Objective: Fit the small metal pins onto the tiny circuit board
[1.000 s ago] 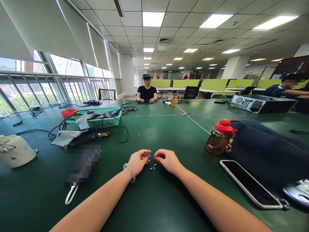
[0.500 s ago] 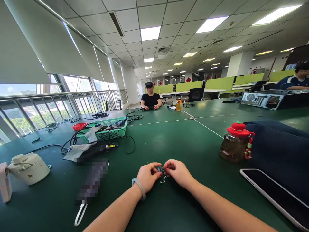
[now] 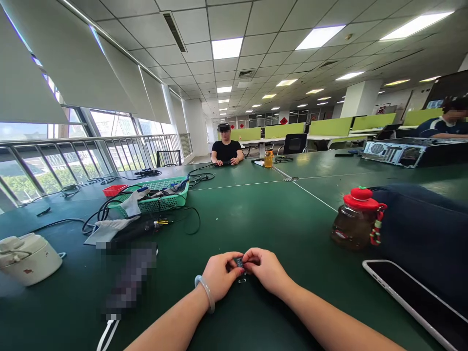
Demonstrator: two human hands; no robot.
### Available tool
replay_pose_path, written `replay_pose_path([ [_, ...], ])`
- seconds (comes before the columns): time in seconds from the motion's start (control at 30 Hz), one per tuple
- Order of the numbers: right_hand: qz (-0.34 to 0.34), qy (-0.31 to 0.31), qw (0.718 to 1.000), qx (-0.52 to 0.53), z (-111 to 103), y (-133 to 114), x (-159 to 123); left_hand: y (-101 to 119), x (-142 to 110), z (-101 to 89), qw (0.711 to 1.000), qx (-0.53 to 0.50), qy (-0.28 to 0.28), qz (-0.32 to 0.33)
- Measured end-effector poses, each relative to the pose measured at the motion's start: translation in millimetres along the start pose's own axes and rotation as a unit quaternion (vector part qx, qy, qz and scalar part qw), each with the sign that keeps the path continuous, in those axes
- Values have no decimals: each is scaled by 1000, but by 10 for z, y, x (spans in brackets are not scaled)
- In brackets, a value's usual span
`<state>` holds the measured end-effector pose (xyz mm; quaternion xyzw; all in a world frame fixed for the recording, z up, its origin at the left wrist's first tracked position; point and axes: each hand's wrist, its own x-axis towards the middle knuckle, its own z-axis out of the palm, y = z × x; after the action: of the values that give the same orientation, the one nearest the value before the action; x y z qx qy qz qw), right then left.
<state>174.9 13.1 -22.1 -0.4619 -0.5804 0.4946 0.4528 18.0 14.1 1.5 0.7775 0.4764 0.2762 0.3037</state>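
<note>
Close to the near edge of the broad dark-green table [image 3: 256,214], the person's two bare forearms reach in and meet. The left hand [image 3: 219,274], with a pale translucent bangle [image 3: 205,292] on its wrist, and the right hand [image 3: 266,269] are drawn together, fingertips of both pinching a tiny dark electronic part with a bluish face [image 3: 239,262] held just above the table top between them. Directly under that part, on the table, lies another small dark-and-silver piece [image 3: 242,280]; it is too small to make out more. To the right of the hands a black smartphone with a light rim [image 3: 417,302] lies flat, and beyond it, also right of the hands, stands a squat glass jar of brown liquid with a red lid [image 3: 353,219], touching a dark navy cloth bundle [image 3: 424,234]. Left of the hands sits a blurred-out long object, and further left a cream-coloured rounded appliance [image 3: 29,258]. Past these, left of the table's middle, is a green plastic mesh basket [image 3: 153,195] with black cables [image 3: 183,217] and a pale grey cloth [image 3: 107,226] trailing around it. At the far side of the table a person in a black top [image 3: 225,148] sits with both hands on the surface, an amber bottle [image 3: 268,158] near them. Far right, an open grey computer case [image 3: 405,152] lies on the table.
</note>
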Motion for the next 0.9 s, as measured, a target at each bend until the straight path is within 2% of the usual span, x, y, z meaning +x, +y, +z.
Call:
replay_pose_path([
  [0.47, -60, 4, 987, -148, -15, 75, -18, 29, -34, -26, 999, 28, -3, 40],
  [0.7, -76, 5, 992, -102, 2, 38, -41, 46, -47, -46, 998, 46, -4, 41],
  [0.9, -79, 9, 992, -103, 2, 4, -63, 25, -47, -35, 998, 47, -4, 42],
])
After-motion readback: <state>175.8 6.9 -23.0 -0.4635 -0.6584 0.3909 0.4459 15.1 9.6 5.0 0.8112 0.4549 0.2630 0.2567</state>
